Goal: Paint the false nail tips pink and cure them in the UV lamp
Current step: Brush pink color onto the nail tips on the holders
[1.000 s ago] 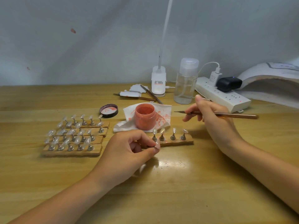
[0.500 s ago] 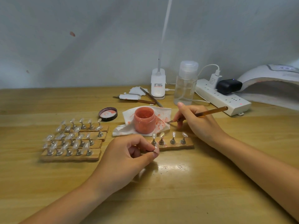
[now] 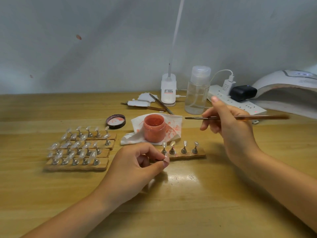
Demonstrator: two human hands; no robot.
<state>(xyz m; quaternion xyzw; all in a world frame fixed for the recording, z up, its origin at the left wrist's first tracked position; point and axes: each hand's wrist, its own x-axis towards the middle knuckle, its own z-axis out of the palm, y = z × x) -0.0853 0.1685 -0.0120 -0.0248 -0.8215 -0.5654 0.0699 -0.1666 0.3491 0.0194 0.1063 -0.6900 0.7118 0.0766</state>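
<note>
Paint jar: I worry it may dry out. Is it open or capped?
Open. The pink paint jar stands upright on the stained tissue with no cap; its lid lies separately on the table, inside up.

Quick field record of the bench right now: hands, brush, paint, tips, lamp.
left hand: pinches a nail tip over the table
right hand: holds the brush, bristles in the air right of the jar
jar: open, pink paint, on a stained tissue
lid: off, left of jar
near strip: four tips on stands
left strips: clear tips
UV lamp: far right
</note>
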